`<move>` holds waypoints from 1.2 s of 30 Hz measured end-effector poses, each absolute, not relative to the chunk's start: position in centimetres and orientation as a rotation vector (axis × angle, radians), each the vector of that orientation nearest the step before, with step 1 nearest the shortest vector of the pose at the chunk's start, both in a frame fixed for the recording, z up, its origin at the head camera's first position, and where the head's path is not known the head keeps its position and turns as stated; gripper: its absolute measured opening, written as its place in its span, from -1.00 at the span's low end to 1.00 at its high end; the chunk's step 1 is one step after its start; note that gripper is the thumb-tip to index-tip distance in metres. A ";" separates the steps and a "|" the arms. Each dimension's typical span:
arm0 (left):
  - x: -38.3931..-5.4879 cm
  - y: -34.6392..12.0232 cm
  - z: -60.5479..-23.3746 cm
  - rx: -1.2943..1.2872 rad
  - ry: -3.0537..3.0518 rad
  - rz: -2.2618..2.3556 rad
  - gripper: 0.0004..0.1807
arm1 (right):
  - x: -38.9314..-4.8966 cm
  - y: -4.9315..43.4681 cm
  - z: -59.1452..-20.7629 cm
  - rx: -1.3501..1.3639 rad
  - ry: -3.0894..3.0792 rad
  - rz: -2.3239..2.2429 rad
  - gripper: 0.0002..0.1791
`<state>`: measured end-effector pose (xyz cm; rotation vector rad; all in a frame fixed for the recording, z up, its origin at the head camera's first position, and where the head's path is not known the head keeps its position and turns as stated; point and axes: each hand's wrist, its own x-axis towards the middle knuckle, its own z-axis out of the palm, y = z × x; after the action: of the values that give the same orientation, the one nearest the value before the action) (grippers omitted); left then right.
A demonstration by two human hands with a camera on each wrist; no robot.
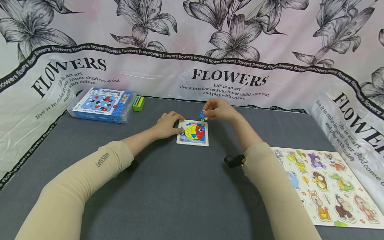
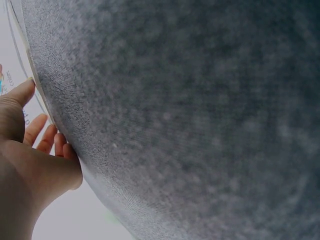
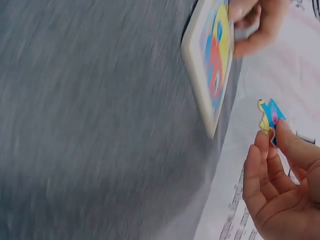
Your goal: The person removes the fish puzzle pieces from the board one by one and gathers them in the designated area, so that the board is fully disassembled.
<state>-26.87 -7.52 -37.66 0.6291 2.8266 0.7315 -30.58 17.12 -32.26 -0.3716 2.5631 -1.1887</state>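
A small square jigsaw puzzle (image 1: 192,133) with a red-headed, yellow-bodied fish lies on the grey table inside a pale frame. My left hand (image 1: 166,125) holds its upper left corner, the thumb at the left side and the fingers by the far edge. In the left wrist view the left hand (image 2: 37,160) shows at the left border. Just past the puzzle's far right corner, my right hand (image 1: 219,109) pinches a blue and yellow puzzle piece (image 1: 203,115) above the table. The right wrist view shows this piece (image 3: 270,118) between thumb and fingertips, apart from the puzzle.
At the back left is a blue-labelled plastic box (image 1: 102,105) with a small green box (image 1: 138,103) beside it. A large animal puzzle board (image 1: 330,186) lies at the right, partly behind the right sleeve. A flower-printed cloth (image 1: 168,73) hangs behind the table.
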 end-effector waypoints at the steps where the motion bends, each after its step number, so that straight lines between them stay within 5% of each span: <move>1: -26.9 -7.5 -37.7 0.632 2.827 0.728 -0.42 | -30.7 17.7 -32.3 -0.364 2.575 -1.176 -0.79; 14: -26.6 -7.5 -37.6 0.639 2.825 0.721 -0.41 | -31.2 21.9 -32.8 -0.239 2.644 -1.078 -0.70; 36: -26.7 -7.4 -37.7 0.625 2.838 0.722 -0.42 | -32.6 20.7 -34.8 -0.063 2.720 -1.004 -0.71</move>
<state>-26.67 -7.44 -37.70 0.6254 2.8382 0.7216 -32.63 20.72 -34.79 -0.0632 2.7200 -1.0037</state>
